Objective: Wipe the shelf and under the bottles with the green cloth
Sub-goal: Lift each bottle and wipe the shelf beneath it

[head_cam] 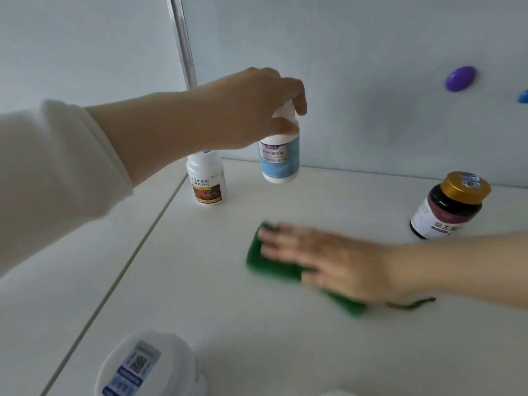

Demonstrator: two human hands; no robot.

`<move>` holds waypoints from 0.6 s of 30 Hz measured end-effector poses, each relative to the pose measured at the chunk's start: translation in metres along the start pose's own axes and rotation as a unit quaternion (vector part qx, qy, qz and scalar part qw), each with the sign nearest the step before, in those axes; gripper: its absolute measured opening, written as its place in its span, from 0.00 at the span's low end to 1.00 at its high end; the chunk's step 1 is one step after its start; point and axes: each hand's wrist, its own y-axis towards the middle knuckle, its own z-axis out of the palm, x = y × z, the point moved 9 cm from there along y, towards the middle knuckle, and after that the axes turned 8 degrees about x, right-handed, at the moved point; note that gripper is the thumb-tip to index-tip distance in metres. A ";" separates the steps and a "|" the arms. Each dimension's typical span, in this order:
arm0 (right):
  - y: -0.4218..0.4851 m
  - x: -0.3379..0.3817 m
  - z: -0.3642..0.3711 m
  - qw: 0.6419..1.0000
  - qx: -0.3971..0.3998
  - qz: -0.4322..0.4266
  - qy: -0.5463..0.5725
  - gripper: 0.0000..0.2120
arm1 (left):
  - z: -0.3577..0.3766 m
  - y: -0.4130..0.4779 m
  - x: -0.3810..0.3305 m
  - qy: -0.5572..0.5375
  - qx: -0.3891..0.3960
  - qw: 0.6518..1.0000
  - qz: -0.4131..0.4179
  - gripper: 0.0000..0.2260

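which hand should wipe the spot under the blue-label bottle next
Right: the right hand lies flat on the green cloth, while the left hand grips the blue-label bottle by its top.

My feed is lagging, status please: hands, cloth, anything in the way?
Left hand grips blue-label bottle by its cap. Right hand flat on green cloth, on shelf. Gold-capped dark bottle stands right of cloth.

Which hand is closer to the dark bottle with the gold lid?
Right. The right hand lies flat on the green cloth, just left of the dark bottle; the left hand grips the blue-labelled bottle farther left.
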 end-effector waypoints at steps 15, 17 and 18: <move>-0.062 0.016 0.032 0.977 0.182 0.109 0.006 0.29 | 0.042 -0.007 -0.005 0.024 0.066 0.998 0.008 0.14; -0.064 -0.007 0.021 0.976 0.159 0.150 0.009 0.28 | 0.051 -0.006 -0.009 0.015 0.077 0.997 0.014 0.14; -0.063 -0.025 0.013 0.970 0.125 0.206 0.027 0.28 | 0.054 -0.005 -0.012 0.011 0.080 0.997 0.018 0.14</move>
